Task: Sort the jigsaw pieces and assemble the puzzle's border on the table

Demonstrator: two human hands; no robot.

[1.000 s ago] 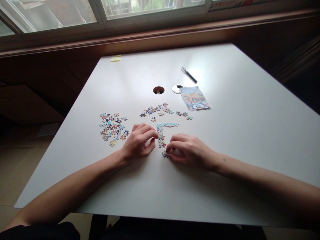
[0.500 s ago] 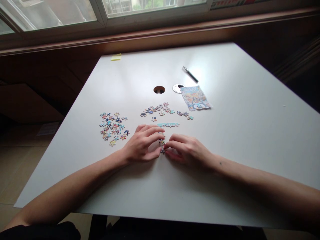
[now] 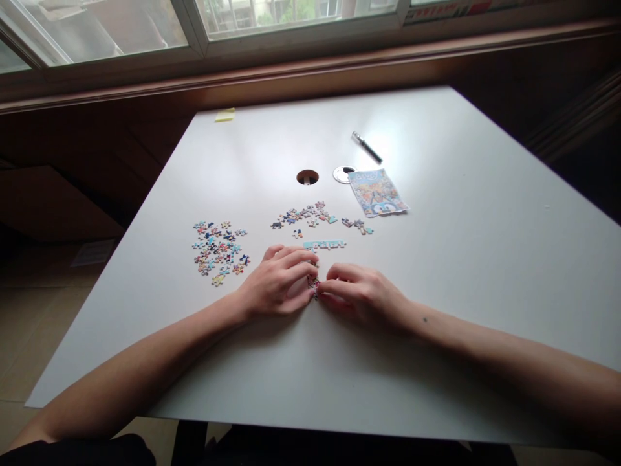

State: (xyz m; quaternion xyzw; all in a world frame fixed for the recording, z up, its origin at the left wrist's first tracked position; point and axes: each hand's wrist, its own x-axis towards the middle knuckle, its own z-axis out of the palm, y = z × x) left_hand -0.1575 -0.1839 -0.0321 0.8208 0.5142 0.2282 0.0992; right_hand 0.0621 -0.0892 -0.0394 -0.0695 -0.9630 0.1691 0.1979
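Note:
A short joined column of small jigsaw puzzle pieces (image 3: 313,281) lies on the white table between my hands, partly covered by fingers. My left hand (image 3: 286,281) steadies it from the left, fingers curved along its side and thumb at the lower end. From the right, my right hand (image 3: 366,292) pinches a puzzle piece at the lower part of this column; the piece is mostly hidden by the fingertips. Just beyond the left fingers lies a joined light-blue puzzle strip (image 3: 325,244), its upper edge straight.
Loose pieces (image 3: 218,249) form a pile at left, and more pieces (image 3: 305,213) are scattered behind the strip. A picture sheet (image 3: 378,193) overlaps a round metal ring (image 3: 343,174). A cable hole (image 3: 307,177), a pen (image 3: 367,147) and a yellow note (image 3: 224,115) are farther back.
The right fingertips have shifted slightly left, closer to the left thumb, covering more of the column's lower end. The left hand keeps its place. The whole view has shifted slightly.

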